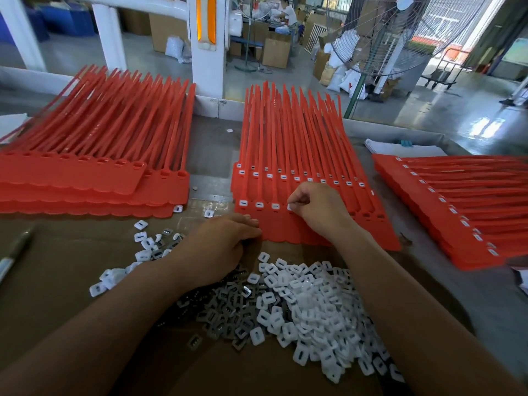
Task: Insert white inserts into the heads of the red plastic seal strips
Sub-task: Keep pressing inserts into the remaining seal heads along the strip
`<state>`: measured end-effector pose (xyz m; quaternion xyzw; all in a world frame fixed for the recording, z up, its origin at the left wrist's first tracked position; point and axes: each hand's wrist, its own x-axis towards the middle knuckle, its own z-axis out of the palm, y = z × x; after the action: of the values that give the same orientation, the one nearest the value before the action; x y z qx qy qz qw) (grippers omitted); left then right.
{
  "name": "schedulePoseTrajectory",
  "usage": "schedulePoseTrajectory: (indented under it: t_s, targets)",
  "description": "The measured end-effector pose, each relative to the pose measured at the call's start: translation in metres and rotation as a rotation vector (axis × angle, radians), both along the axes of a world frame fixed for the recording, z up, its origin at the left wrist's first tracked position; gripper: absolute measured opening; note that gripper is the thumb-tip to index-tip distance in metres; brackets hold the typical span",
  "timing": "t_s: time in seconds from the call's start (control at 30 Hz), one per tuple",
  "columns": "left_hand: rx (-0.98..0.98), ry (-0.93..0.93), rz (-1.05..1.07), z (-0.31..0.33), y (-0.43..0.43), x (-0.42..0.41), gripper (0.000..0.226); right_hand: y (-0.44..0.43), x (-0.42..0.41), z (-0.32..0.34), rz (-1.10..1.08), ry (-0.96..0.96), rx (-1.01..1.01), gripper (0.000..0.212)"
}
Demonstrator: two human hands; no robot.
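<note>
A sheet of joined red seal strips (pixel 288 227) lies in front of me on a stack, heads toward me. Three of its heads on the left hold white inserts (pixel 259 205). My right hand (pixel 317 208) pinches a white insert (pixel 290 207) at the fourth head. My left hand (pixel 223 247) rests on the cardboard at the sheet's near left edge, fingers curled down over loose inserts; what it holds is hidden. A big heap of loose white inserts (pixel 320 304) and grey metal clips (pixel 225 312) lies near me.
A stack of red strips with empty heads (pixel 94 178) lies at the left. Another stack with filled heads (pixel 457 204) lies at the right. A pen-like tool (pixel 14 252) sits at the far left. A fan (pixel 400 32) stands behind the table.
</note>
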<state>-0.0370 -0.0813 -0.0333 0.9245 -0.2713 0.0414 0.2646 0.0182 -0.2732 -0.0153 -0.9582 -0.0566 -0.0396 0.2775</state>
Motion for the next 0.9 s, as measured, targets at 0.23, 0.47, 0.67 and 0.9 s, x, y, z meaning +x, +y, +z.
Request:
schedulePoseTrajectory:
  t_s: [0.23,0.47,0.67,0.9]
  targets:
    - [-0.004,-0.004,0.003,0.0,0.0,-0.001,0.052,0.0,0.002,0.0,-0.035,-0.024,0.051,0.008]
    - [-0.017,0.014,0.009,0.002,0.0,-0.002,0.05,0.004,0.006,0.007,-0.115,0.096,0.099,0.025]
    - [-0.017,0.017,0.011,0.0,0.0,-0.002,0.05,0.006,0.015,0.012,-0.141,0.176,0.052,0.012]
    - [-0.017,0.009,0.016,-0.001,0.0,-0.001,0.051,0.006,0.015,0.01,-0.153,0.163,0.066,0.019]
